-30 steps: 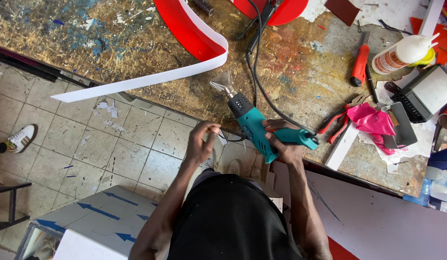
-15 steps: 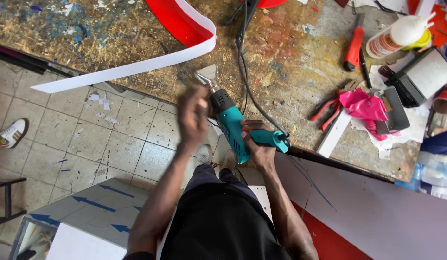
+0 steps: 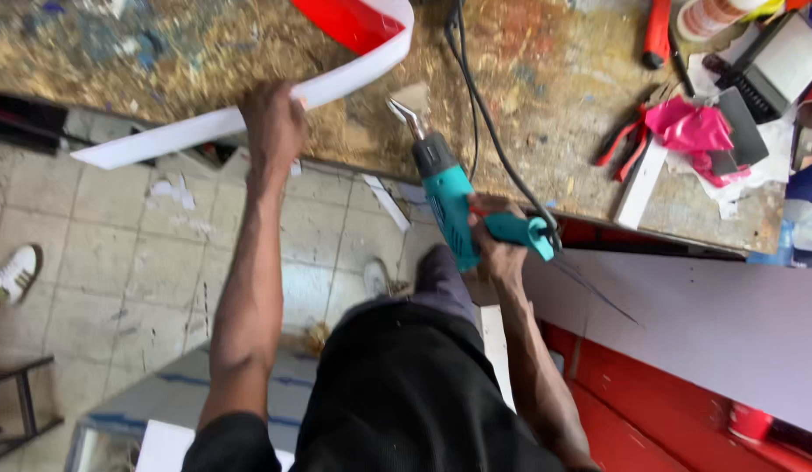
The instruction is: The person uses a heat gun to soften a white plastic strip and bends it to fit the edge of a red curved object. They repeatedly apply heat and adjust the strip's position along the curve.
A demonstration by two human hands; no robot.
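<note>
Fingers of the right hand are wrapped tight around the handle of a teal heat gun. Its metal tip points up over the bench edge. A black cord runs from the gun across the bench. Farther out, the left hand grips a long white strip. The strip hangs past the bench edge and bends back toward a red piece. Red pliers and a pink cloth lie well off to the right.

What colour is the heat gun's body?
Teal, with a black front and metal nozzle: heat gun, held in the right hand. Head view.
</note>
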